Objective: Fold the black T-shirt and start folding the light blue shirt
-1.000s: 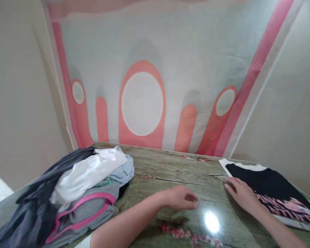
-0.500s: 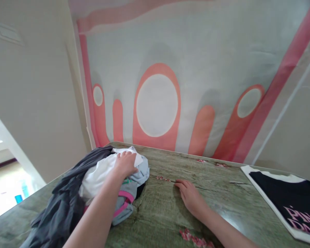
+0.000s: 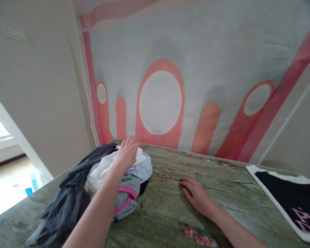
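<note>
A heap of clothes lies on the left of the table. It holds a white garment (image 3: pixel 98 174), a dark grey garment (image 3: pixel 69 193), a light blue piece (image 3: pixel 142 168) and a grey piece with pink trim (image 3: pixel 136 186). My left hand (image 3: pixel 129 151) is over the back of the heap, above the white cloth, its fingers stretched forward and slightly blurred. I cannot make out whether the fingertips touch the cloth. My right hand (image 3: pixel 196 194) rests on the tabletop right of the heap, fingers extended and holding nothing.
The wood-patterned table (image 3: pixel 167 206) with printed pink flowers runs back to a wall with a pink and grey mural (image 3: pixel 160 103). At the right edge lies a flat black-and-white shirt (image 3: pixel 286 193) with pink lettering. Blue objects (image 3: pixel 29 191) stand beyond the table at left.
My left hand has lifted and shifted toward the back of the heap. My right hand stays at the same spot on the table. The view has shifted slightly.
</note>
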The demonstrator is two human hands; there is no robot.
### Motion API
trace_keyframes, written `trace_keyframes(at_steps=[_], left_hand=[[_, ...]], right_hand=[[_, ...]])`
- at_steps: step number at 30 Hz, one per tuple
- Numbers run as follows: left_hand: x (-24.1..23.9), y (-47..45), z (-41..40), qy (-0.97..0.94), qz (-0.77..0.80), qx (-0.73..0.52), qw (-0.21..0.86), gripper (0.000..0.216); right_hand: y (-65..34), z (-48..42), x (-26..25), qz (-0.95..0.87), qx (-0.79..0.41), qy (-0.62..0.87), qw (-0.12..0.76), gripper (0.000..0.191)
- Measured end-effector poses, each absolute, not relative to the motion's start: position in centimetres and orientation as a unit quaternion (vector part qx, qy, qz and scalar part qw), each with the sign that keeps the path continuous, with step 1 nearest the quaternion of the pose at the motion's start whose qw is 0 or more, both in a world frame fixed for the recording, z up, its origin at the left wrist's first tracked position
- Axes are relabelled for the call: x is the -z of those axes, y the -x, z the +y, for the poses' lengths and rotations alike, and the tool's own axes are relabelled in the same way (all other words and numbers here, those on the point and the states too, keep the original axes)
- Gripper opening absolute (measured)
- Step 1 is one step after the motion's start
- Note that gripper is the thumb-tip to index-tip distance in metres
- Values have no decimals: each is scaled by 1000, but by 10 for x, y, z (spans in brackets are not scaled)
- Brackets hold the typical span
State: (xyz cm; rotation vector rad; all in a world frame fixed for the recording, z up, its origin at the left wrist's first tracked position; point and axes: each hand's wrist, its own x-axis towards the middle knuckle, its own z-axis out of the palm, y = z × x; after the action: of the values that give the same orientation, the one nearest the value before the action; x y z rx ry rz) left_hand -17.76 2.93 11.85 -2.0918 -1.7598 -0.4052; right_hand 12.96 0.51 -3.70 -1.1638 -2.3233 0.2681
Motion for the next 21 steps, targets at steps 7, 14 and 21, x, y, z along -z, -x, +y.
trace_keyframes(at_steps=[7,14,21], left_hand=[[-93,154,30,793,-605,-35,56,26],[-135,169,27,857,-493,149,15,11],[-174,197,41,720,-548,418,76,19]], right_hand=[[-131,7,37,-860,-106,418,273,29],[-129,3,31,-857,-106,426,270,29],[-128,2,26,-856,-115,427,267,30]])
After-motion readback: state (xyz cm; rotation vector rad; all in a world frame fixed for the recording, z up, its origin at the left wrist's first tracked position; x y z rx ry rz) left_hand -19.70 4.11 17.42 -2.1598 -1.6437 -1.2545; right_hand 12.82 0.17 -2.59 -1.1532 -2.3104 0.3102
